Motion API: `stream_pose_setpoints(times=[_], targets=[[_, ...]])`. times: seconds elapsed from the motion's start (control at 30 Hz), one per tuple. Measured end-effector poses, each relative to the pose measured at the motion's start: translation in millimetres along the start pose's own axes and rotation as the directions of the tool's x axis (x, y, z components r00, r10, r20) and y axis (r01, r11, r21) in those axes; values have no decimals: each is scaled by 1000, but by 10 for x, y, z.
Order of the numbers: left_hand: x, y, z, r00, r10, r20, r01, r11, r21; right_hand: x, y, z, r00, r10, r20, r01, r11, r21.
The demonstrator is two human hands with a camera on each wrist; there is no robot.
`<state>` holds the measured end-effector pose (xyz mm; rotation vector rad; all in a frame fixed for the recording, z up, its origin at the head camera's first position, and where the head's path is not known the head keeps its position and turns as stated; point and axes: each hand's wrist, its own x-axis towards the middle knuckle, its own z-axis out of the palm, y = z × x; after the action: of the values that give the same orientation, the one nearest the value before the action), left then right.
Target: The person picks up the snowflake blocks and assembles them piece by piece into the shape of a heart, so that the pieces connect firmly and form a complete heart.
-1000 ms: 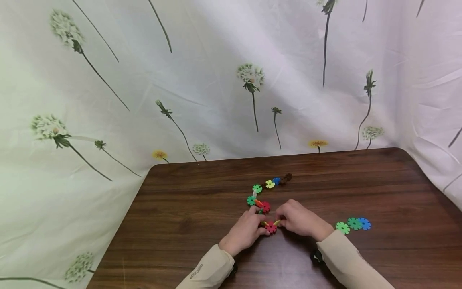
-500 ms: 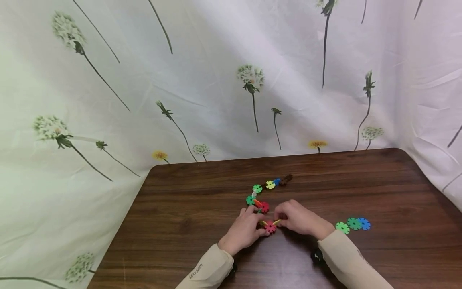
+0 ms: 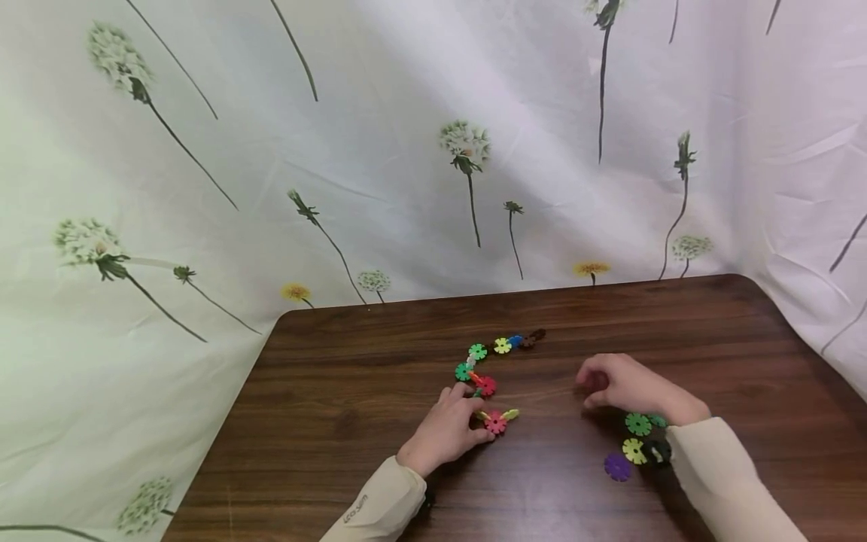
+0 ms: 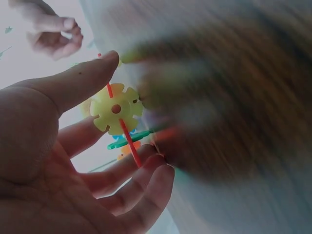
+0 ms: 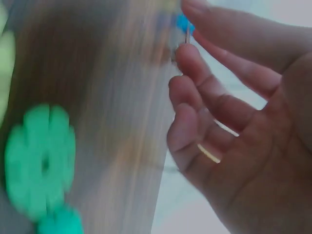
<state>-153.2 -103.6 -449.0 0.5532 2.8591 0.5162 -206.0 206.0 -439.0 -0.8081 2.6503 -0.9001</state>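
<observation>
A winding chain of slotted plastic flower discs lies on the table, its near end a red disc [image 3: 496, 422] with a yellow disc [image 3: 512, 414] fitted edge-on. My left hand [image 3: 443, 429] holds this near part, thumb at the red disc and fingers along the links. In the left wrist view a yellow disc [image 4: 129, 109] sits between thumb and fingers, with red discs crossing it edge-on. To the right, my right hand [image 3: 633, 384] hovers over the table with fingers loosely bent and nothing held. Loose green [image 3: 638, 424], yellow [image 3: 634, 451] and purple [image 3: 617, 467] discs lie by its wrist.
The chain's far part runs through a green disc [image 3: 477, 351] and a blue disc [image 3: 515, 341] to dark brown ones. A wooden table [image 3: 325, 391] carries everything. Behind it hangs a white flower-print cloth [image 3: 406, 150]. The right sleeve partly hides the loose discs.
My right hand has let go of the yellow disc at the chain's near end and moved right, toward the loose discs. The left hand stays on the chain. More loose discs now show.
</observation>
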Motion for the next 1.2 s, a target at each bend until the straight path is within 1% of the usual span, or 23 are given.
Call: stream_pose_setpoints(times=[0.1,0.2,0.33,0.47,0.57,0.67,1.03,1.13,1.2], targets=[[-10,-24,-17,1000,0,0,0,1000,3,-124,89,-105,999,30,21,-30,999,12],[-21,-48,-30,1000,-4,-2,4,1000,1,-227,178,-170,997,60,47,-60,998,2],[-31,-79,-37,1000,-12,-2,12,1000,-1,-333,272,-191,992,99,81,-98,995,-24],[-35,-100,-37,1000,-21,2,21,1000,-4,-408,313,-161,992,89,85,-88,996,-22],[-39,-104,-43,1000,-26,5,26,1000,-6,-436,319,-131,995,63,76,-62,998,-12],[-45,-103,-56,1000,-29,1,29,1000,-11,-440,319,-114,996,54,69,-52,998,-18],[-54,-91,-80,1000,-29,-9,29,999,-17,-432,327,-91,993,84,80,-80,995,-59],[-58,-85,-84,1000,-27,-8,27,1000,-14,-434,326,-97,991,104,83,-99,993,-61],[-62,-83,-85,1000,-29,-8,28,999,-22,-431,321,-98,990,115,82,-111,993,-46]])
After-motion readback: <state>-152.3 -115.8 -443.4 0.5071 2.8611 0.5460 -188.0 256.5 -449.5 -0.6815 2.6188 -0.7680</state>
